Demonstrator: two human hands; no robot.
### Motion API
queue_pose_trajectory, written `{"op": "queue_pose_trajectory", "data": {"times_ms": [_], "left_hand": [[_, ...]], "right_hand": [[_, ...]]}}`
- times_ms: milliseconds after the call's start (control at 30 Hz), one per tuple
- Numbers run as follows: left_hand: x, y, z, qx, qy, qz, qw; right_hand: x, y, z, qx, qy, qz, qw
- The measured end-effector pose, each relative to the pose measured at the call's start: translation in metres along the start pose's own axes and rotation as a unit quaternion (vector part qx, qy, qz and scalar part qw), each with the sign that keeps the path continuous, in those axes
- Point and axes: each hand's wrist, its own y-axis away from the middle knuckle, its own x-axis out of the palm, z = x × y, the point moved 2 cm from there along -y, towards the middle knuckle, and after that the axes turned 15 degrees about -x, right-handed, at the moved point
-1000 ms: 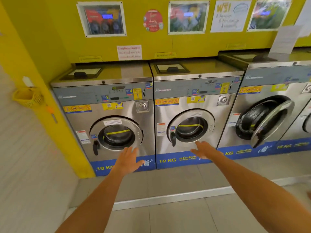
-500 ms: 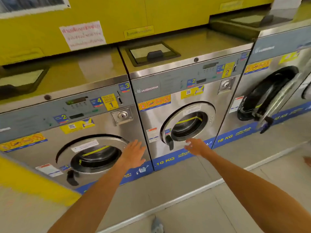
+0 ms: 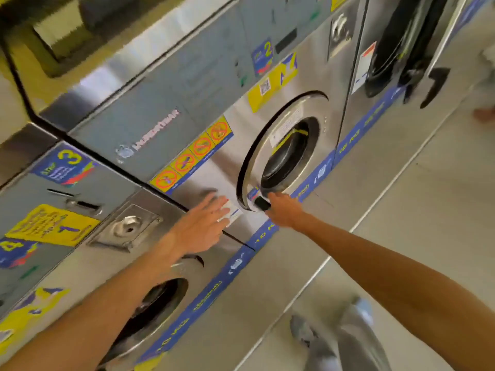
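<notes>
A row of steel front-loading washers fills the view, tilted. The middle washer [image 3: 166, 124] has a round door [image 3: 310, 108] that looks closed, with a dark glass window and a black door handle [image 3: 261, 203] at its lower left edge. My right hand [image 3: 284, 212] is at that handle, fingers curled against it. My left hand [image 3: 201, 226] hovers with straight, spread fingers over the steel front panel just left of the door, by a small white sticker [image 3: 233, 214]; it holds nothing.
The left washer's door [image 3: 155, 303] lies under my left forearm. The right washer [image 3: 356, 108] has its door [image 3: 401, 49] swung open. A raised grey floor step [image 3: 375, 210] runs along the machines. My grey-clad leg [image 3: 348, 338] shows at the bottom; another person's foot [image 3: 484, 113] is at the far right.
I have moved much closer to the machines and the view has tilted. My right hand has reached the middle washer's door handle. My left hand has shifted from the left washer to the middle washer's panel.
</notes>
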Motion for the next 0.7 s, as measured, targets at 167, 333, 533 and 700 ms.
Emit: {"op": "queue_pose_trajectory", "data": {"times_ms": [167, 333, 533, 700], "left_hand": [[0.016, -0.039, 0.026, 0.039, -0.09, -0.002, 0.995], [0.021, -0.04, 0.026, 0.058, -0.187, 0.013, 0.98], [0.014, -0.039, 0.023, 0.031, -0.204, 0.049, 0.977], [0.003, -0.04, 0.015, -0.014, -0.166, 0.103, 0.981]], "right_hand": [[0.056, -0.035, -0.019, 0.0, -0.044, -0.059, 0.997], [0.068, -0.035, -0.025, -0.01, -0.038, -0.062, 0.997], [0.061, -0.01, -0.034, -0.033, 0.015, -0.067, 0.997], [0.054, 0.031, -0.061, -0.027, -0.014, -0.056, 0.998]]}}
